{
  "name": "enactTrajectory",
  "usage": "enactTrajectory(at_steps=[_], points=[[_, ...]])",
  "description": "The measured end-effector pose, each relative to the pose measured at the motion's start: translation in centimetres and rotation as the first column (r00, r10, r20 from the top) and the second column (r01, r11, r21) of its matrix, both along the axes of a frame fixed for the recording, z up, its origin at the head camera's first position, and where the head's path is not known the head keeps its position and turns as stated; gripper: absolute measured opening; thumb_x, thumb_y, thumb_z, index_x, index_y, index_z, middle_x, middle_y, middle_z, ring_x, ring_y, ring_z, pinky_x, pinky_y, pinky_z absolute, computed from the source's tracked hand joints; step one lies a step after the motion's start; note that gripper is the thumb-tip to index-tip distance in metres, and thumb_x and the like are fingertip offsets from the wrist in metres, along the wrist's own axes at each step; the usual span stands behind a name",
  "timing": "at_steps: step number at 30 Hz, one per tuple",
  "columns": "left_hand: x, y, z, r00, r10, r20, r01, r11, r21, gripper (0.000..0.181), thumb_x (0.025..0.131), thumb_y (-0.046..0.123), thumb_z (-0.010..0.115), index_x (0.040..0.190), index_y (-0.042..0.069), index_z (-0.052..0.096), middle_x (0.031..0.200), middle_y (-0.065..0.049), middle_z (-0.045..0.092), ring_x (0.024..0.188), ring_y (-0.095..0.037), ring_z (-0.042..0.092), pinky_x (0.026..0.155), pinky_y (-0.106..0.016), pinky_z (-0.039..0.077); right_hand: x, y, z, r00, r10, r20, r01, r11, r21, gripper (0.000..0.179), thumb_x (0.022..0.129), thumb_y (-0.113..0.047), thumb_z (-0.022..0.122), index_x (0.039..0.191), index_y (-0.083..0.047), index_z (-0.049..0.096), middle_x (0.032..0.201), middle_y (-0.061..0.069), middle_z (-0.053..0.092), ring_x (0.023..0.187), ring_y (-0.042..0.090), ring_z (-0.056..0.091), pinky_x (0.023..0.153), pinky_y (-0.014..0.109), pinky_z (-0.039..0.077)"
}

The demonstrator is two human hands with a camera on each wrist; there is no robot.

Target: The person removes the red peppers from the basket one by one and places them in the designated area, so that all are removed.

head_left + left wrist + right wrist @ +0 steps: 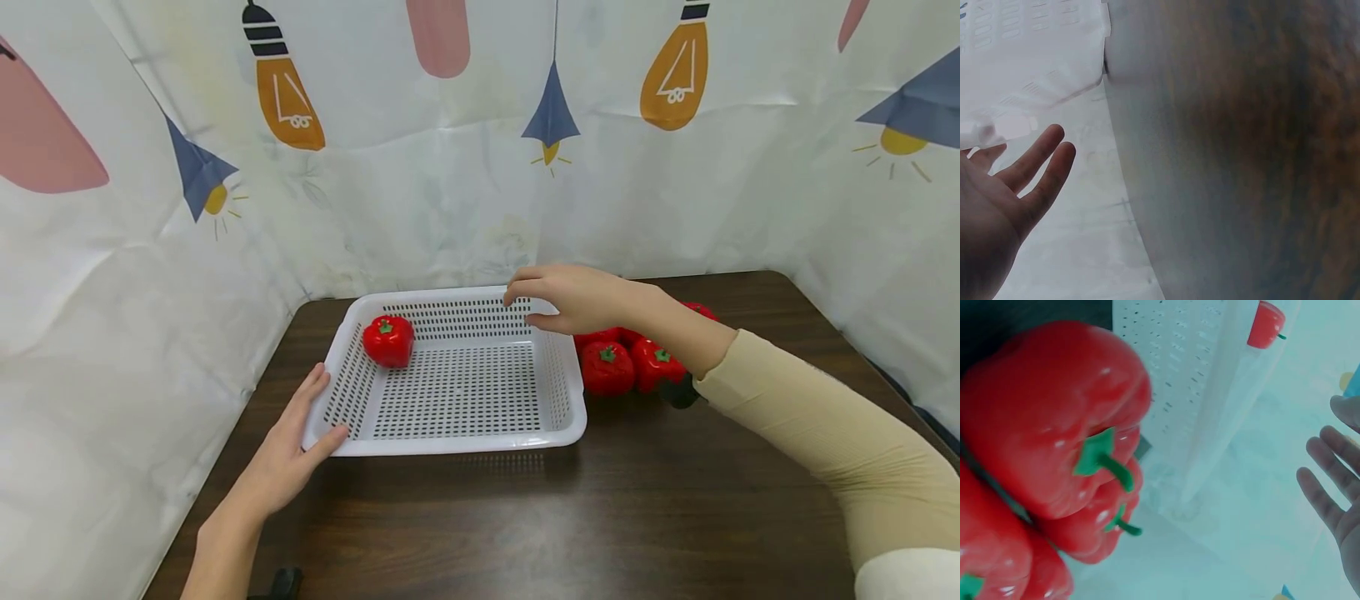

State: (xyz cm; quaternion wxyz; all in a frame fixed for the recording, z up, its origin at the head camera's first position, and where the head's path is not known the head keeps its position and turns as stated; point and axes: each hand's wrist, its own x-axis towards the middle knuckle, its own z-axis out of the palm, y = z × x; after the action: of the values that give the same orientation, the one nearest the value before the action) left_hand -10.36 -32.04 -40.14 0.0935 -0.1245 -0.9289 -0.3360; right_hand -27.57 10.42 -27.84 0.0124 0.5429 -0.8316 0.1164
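Observation:
A white perforated plastic basket stands on the dark wooden table, with one red bell pepper in its back left corner. My left hand rests against the basket's front left corner, thumb by the front rim and the other fingers along the left side. In the left wrist view its fingers look straight and spread. Over the basket's back right corner hovers my right hand, fingers slightly bent and nothing in them. Several red bell peppers sit right of the basket, partly hidden by my right forearm.
White cloth with lamp and bulb prints hangs behind the table and along both sides. Bare brown tabletop stretches in front of the basket. A small dark object shows beside my left wrist.

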Motion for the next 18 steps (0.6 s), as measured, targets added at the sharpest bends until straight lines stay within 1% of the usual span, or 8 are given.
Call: enactTrajectory(at_steps=[8,13,18], points=[[0.1,0.1,0.1,1.000,-0.001,0.000,0.001,1.000,0.001,0.082,0.096,0.026,0.072,0.163,0.012,0.027,0.171,-0.005,0.015,0.142,-0.044,0.035,0.100,-0.002,0.018,-0.7,-2.6,0.5,0.999,0.002,0.043,-0.005,0.998,0.059,0.032,0.099,-0.019,0.069,0.130,-0.014,0.065,0.132,0.004,0.060,0.120,0.026,0.060,0.100,0.040,0.051],[0.1,0.2,0.1,1.000,-0.006,-0.003,0.006,1.000,0.006,0.081,0.096,0.025,0.071,0.163,0.012,0.027,0.171,-0.005,0.015,0.143,-0.044,0.034,0.101,-0.002,0.018,-1.6,-4.2,1.0,0.997,0.026,0.074,-0.030,0.999,0.044,0.032,0.100,-0.018,0.066,0.132,-0.013,0.063,0.134,0.005,0.059,0.123,0.025,0.058,0.104,0.037,0.047],[0.1,0.2,0.0,1.000,-0.002,-0.007,0.002,1.000,0.005,0.081,0.096,0.025,0.072,0.163,0.012,0.028,0.171,-0.002,0.015,0.141,-0.045,0.037,0.099,-0.002,0.019,-2.0,-6.0,1.4,0.996,0.054,0.078,-0.057,0.997,0.042,0.034,0.100,-0.016,0.066,0.133,-0.013,0.062,0.134,0.005,0.059,0.124,0.023,0.057,0.104,0.036,0.046]])
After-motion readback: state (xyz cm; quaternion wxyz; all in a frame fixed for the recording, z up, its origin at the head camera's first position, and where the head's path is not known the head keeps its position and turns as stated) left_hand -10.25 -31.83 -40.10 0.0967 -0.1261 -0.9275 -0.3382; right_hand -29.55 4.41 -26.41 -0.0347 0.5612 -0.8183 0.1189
